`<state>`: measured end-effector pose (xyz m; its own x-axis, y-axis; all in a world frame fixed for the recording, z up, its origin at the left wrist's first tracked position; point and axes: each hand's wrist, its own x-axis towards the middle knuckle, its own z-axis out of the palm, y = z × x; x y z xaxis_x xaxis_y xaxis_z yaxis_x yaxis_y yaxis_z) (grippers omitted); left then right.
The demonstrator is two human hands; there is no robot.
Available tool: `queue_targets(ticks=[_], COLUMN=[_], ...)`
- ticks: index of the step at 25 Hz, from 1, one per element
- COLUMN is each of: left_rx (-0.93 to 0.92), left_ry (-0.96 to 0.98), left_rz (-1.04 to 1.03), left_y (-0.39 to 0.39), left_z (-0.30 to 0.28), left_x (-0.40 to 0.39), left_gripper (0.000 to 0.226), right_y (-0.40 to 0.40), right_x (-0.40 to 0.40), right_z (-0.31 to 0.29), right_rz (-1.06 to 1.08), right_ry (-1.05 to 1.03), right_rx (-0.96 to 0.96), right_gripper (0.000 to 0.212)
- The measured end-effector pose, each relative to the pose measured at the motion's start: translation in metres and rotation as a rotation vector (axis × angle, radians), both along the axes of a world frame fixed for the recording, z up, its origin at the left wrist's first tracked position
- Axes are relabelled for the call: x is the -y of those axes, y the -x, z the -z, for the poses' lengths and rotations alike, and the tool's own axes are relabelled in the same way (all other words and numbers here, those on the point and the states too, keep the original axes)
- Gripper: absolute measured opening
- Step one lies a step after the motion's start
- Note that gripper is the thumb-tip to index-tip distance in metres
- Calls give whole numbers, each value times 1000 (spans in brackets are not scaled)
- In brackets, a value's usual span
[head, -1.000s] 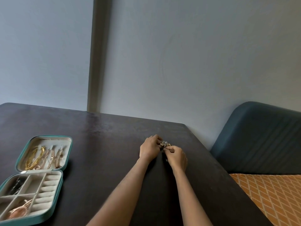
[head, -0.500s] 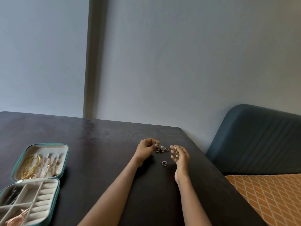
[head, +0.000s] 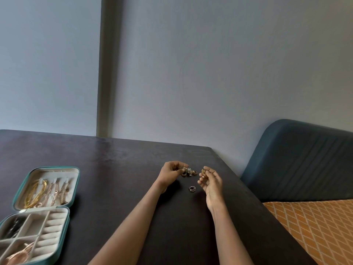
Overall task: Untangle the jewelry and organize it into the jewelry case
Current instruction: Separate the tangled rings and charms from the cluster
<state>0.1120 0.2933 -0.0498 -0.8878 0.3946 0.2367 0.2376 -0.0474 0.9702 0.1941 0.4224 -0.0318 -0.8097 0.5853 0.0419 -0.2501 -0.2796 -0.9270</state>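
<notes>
Left hand (head: 170, 172) pinches the tangled cluster (head: 189, 171) near the table's (head: 114, 169) far-right corner to steady it; right hand (head: 211, 181) pinches a freed gold piece (head: 203, 171), silver ring (head: 192, 188) parked between.

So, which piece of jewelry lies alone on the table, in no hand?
The silver ring lies free on the dark table, between the hands. The left hand holds the tangled cluster; the right hand pinches a small gold piece.

Home room: dark table (head: 114, 169), padded teal bench (head: 305, 161) with patterned orange cushion (head: 315, 226).
</notes>
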Motion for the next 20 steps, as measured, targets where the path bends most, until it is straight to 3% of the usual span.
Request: queue_targets(ticks=[8,11,14,20], left_rx=[20,21,16,3], left_ry=[-9,-21,-24,-15], left_rz=[0,14,22,37], left_y=[2,3,3,3], left_z=[1,2,2,3], left_x=[-1,-3,-3,-1], left_gripper=[22,23,25,27], right_y=[-2,-4,-3,2], right_x=[0,-1,2,3], right_z=[0,2,2,1], right_rz=[-68,-109,-84,-53], right_ry=[7,-86,-118,-89], right_rx=[-10,10,26,39], right_gripper=[12,24,14,23])
